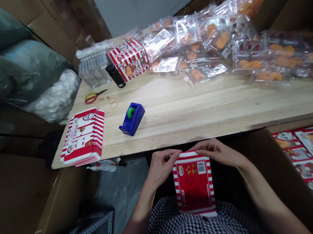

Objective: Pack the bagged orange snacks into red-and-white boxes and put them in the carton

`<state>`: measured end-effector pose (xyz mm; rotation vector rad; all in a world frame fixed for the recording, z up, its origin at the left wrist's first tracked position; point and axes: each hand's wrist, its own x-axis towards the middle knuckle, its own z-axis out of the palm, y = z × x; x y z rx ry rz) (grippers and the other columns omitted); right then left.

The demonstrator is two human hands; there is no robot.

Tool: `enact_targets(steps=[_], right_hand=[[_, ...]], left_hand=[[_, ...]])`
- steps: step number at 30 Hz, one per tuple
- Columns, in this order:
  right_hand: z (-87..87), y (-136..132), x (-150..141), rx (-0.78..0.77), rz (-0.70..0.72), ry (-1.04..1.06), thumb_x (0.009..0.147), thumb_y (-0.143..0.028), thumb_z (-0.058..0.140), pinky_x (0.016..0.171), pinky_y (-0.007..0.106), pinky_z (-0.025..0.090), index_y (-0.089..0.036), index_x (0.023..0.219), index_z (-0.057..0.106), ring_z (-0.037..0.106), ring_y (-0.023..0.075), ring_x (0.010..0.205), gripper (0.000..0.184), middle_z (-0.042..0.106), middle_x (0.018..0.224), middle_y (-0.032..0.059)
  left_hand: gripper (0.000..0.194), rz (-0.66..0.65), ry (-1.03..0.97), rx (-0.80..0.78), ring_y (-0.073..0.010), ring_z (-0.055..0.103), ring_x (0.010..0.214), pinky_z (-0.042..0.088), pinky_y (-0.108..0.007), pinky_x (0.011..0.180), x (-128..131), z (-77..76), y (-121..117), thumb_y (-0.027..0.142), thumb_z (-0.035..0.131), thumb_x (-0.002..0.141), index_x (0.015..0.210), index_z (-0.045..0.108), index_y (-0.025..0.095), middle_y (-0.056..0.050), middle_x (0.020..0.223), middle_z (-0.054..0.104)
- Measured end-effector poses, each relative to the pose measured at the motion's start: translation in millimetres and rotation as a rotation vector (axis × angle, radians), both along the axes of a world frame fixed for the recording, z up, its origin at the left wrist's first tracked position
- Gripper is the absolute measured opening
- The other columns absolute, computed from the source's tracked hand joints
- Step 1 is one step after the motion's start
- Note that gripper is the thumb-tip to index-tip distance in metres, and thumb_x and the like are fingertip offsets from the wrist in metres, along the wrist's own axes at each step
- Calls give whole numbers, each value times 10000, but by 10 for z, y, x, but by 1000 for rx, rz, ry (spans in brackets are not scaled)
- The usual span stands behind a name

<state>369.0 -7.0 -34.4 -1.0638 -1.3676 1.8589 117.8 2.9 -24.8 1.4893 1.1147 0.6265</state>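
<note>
Flat red-and-white striped cardboard carton (193, 183) braced upright against checked shirt (188, 228), top edge pinched between closed fingers of left hand (163, 166) and right hand (219, 152).

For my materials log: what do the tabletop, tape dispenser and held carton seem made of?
The tabletop looks like bare pale wood, grain showing. The tape dispenser seems glossy blue moulded plastic. The carton looks like thin printed paperboard, coating unclear.
</note>
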Motion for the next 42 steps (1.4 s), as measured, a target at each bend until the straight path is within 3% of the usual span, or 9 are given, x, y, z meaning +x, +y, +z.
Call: enact_targets(steps=[7, 13, 19, 26, 29, 33, 34, 37, 42], right_hand=[[-62, -191, 17, -29, -134, -44, 919, -437, 632, 871, 413, 572, -241, 1127, 754, 735, 245, 940, 311, 787, 1046, 53], [-7, -271, 72, 63, -77, -121, 963, -458, 561, 981, 447, 531, -259, 1228, 708, 692, 263, 1081, 362, 744, 1184, 60], [0, -484, -12, 248, -93, -141, 958, -384, 600, 1185, 491, 322, -352, 1347, 606, 452, 249, 1401, 390, 540, 1482, 22], [-98, -409, -225, 111, -310, -44, 903, -407, 669, 1009, 448, 514, -270, 1106, 763, 653, 271, 1166, 262, 719, 1233, 76], [-139, -341, -227, 41, -331, -86, 892, -422, 680, 992, 429, 526, -248, 1108, 770, 682, 280, 1113, 291, 750, 1162, 89], [-216, -337, -99, 22, -364, -77, 858, -418, 721, 961, 372, 548, -266, 1084, 784, 670, 292, 1144, 280, 732, 1216, 87], [-225, -344, -68, 21, -375, -74, 851, -415, 728, 961, 364, 550, -272, 1083, 785, 671, 291, 1144, 278, 732, 1217, 84], [-194, -364, -28, 36, -381, -88, 850, -403, 730, 977, 353, 544, -280, 1094, 781, 670, 286, 1150, 277, 728, 1227, 78], [-21, -404, -45, 99, -392, -111, 828, -406, 748, 973, 359, 557, -288, 1068, 791, 662, 295, 1165, 271, 736, 1209, 75]], left_hand=[[324, -146, 42, 187, -224, 707, 1030, 530, -307, 902, -54, 95, -55, 326, 509, 980, 1194, 727, 220, -65, 1166, 746], [415, -297, 95, 292, -217, 633, 1201, 483, -371, 1050, -103, 172, -109, 318, 582, 947, 1356, 604, 256, -57, 1333, 660], [310, -207, -42, 196, -213, 657, 1146, 504, -378, 1023, -172, 51, -131, 289, 569, 960, 1239, 692, 235, -79, 1236, 709], [269, -146, -124, 88, -212, 672, 1089, 511, -349, 973, -45, -9, -87, 295, 565, 960, 1151, 732, 204, -93, 1166, 727], [334, 2, -74, 181, -223, 615, 1203, 457, -371, 1054, -214, 5, 138, 314, 610, 931, 1248, 666, 228, -92, 1287, 672], [381, 651, 101, 423, -243, 510, 1312, 408, -391, 1079, -838, 47, 727, 361, 646, 883, 1229, 602, 207, -119, 1408, 549], [364, 717, 168, 400, -257, 476, 1334, 404, -395, 1067, -1001, 51, 880, 372, 659, 861, 1176, 620, 195, -125, 1402, 543], [279, 629, 207, 231, -262, 574, 1159, 446, -368, 969, -1320, 30, 1244, 419, 688, 791, 908, 697, 166, -101, 1136, 686], [330, 518, 70, 58, -205, 631, 776, 472, -293, 707, -1325, -1, 1464, 462, 776, 627, 660, 710, 140, -82, 810, 740]])
